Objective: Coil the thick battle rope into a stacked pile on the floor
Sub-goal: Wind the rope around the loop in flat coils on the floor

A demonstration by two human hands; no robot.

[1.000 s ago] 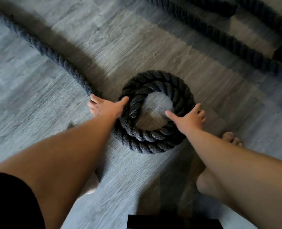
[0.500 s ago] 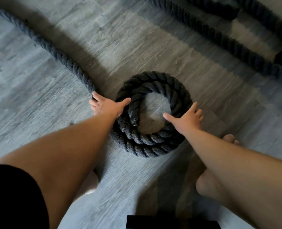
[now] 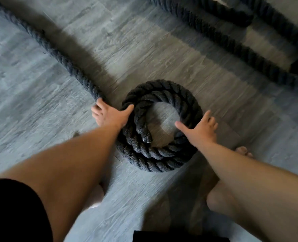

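1. The battle rope (image 3: 155, 154) is thick and dark grey, made of twisted strands with a fuzzy surface. Part of it is wound into a round coil of about two stacked turns. The coil lies on the grey wood-grain floor (image 3: 40, 119) at frame centre, with bare floor showing through its open middle.
2. The rope end (image 3: 147, 137) lies against the coil's inner left side.
3. The left hand (image 3: 109, 116) grasps the rope at the coil's left edge, fingers curled over it and thumb laid on the coil.
4. The right hand (image 3: 202, 130) lies spread on the coil's right side. Its thumb reaches over the hole and its index finger is straight, so it presses unclenched.
5. The uncoiled run (image 3: 57, 55) leads from the left hand diagonally to the upper left corner.
6. Further rope lengths (image 3: 232, 48) cross the floor at upper right, well apart from the coil.
7. The toes of a bare foot (image 3: 244, 151) rest near the coil's lower right.
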